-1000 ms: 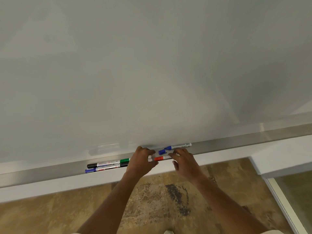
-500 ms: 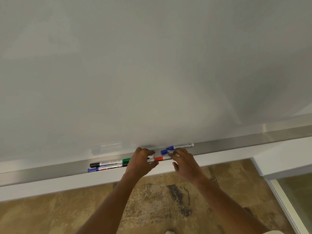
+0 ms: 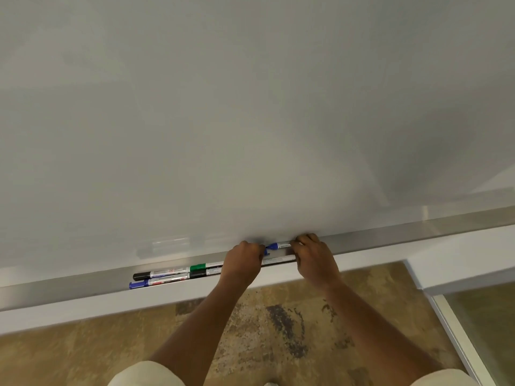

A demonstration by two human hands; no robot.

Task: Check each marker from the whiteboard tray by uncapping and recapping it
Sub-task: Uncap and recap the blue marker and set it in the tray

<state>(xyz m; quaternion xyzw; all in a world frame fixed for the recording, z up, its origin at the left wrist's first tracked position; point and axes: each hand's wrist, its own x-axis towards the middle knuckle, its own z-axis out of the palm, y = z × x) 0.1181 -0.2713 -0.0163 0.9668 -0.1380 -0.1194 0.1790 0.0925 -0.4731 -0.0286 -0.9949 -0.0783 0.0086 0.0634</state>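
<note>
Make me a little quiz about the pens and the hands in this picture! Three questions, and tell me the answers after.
1. True or false: both hands are at the blue marker by the whiteboard.
2. Which colour is the cap next to the left hand, on the near side of the tray? A) green B) yellow C) pink
3. Fill in: the marker lying farthest left in the tray has a ____ cap.

Key:
1. True. The right hand holds the barrel; the left hand is at its blue end.
2. A, the green marker.
3. Blue, on the far-left marker, just under the black-capped marker.
</note>
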